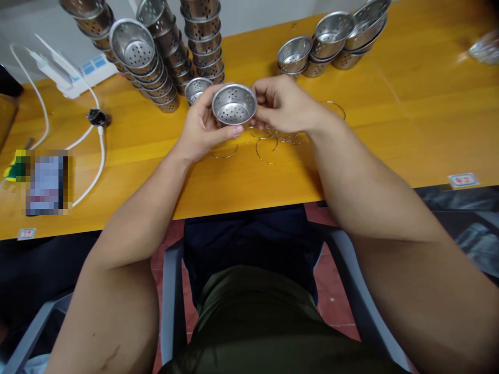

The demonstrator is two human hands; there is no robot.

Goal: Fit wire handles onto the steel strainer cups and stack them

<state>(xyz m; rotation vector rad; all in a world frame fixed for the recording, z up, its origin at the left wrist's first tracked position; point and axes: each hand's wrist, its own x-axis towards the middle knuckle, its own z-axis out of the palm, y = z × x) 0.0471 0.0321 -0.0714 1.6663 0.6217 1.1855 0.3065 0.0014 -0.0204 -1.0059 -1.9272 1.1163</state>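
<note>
A small perforated metal cup is tilted so that its open mouth and holed bottom face me. My left hand is closed around its left side, thumb along the front and fingers behind. At the cup's right edge my right hand has its fingers curled in a pinch; what they grip, if anything, is hidden. Thin curved wires lie on the table below the hands. Another perforated cup stands just behind my left hand.
Tall stacks of perforated cups stand at the back left, and shorter stacks at the back right. A power strip with white cables and a blurred-out phone lie left on the yellow table. Chair arms flank my lap.
</note>
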